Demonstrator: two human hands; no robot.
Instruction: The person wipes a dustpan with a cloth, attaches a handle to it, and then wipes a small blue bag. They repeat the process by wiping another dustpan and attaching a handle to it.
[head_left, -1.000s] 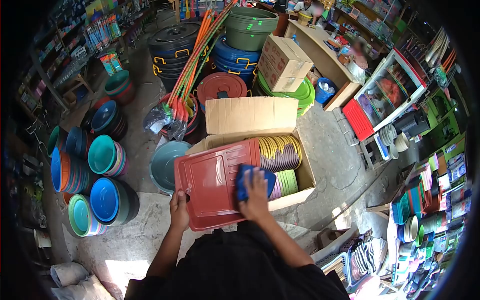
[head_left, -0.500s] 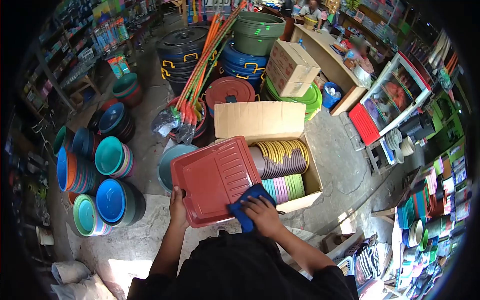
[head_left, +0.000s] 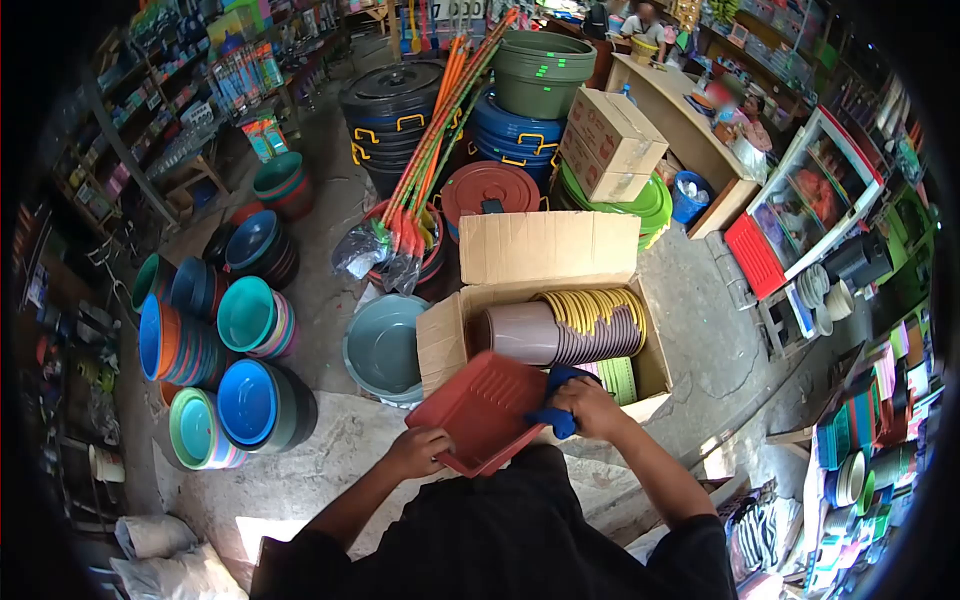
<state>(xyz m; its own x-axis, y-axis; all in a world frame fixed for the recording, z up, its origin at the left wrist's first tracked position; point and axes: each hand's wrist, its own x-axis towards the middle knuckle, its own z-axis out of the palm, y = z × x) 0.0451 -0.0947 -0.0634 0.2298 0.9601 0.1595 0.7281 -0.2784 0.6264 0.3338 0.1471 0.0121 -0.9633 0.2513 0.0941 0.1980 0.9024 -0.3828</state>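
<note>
A red-brown plastic tray (head_left: 478, 412) is tilted in front of my body, its hollow ribbed side showing. My left hand (head_left: 420, 452) grips its lower left edge. My right hand (head_left: 588, 404) is closed round a dark blue cloth (head_left: 556, 412) at the tray's right edge. Just beyond stands an open cardboard box (head_left: 548, 248). Inside it lie nested brown pots (head_left: 522, 334) with yellow rims among them, and light green items (head_left: 618, 378) show beside these. The tray's far side overlaps the box's near corner.
Stacked colourful buckets (head_left: 248, 402) stand at the left, and a grey-blue basin (head_left: 385, 345) sits beside the box. Behind are lidded tubs (head_left: 490, 193), long orange and green sticks, and a closed carton (head_left: 612, 145). People are at a counter (head_left: 690, 125).
The tray has turned from its flat ribbed face to its hollow side and come nearer my body. Both hands moved with it, and the view shifted. More of the box and basin shows.
</note>
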